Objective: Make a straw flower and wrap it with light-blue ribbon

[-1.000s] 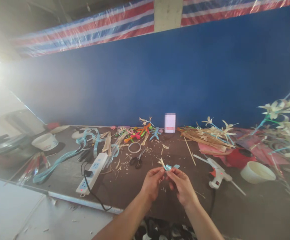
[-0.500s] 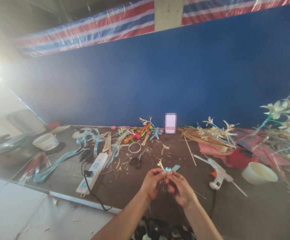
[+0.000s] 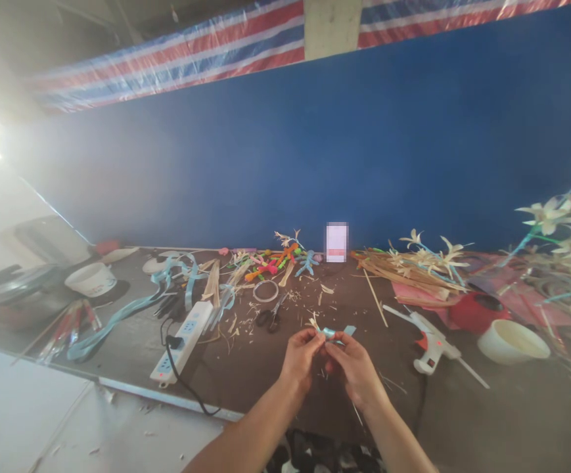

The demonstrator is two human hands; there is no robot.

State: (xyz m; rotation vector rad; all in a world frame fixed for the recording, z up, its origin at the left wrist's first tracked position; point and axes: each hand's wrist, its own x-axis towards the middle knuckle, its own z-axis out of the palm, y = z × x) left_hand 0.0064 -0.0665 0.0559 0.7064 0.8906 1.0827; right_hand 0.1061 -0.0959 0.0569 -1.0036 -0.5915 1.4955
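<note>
Both hands meet over the near middle of the dark table [image 3: 246, 387]. My left hand [image 3: 301, 351] pinches a small cream husk flower [image 3: 313, 323] near its base; the petals stick up past the fingertips. In my right hand [image 3: 348, 360] is a light blue ribbon [image 3: 330, 334], held by thumb and fingers against the flower's base, with its loose end poking out to the right. The fingertips almost touch, and the exact contact between ribbon and flower is hidden. A thin stem shows below the right hand.
Scissors [image 3: 270, 316] and a tape ring [image 3: 265, 291] lie beyond my hands. A power strip [image 3: 181, 345] with a cord is on the left. To the right are a white glue gun [image 3: 433, 345], a cream bowl [image 3: 512, 341] and finished husk flowers [image 3: 428, 253]. Blue ribbon lengths [image 3: 112, 322] trail leftward.
My right hand has shifted slightly, and the ribbon now lies closer around the flower's base, with less of its loose end showing. A thin stem has come into view below the right hand.
</note>
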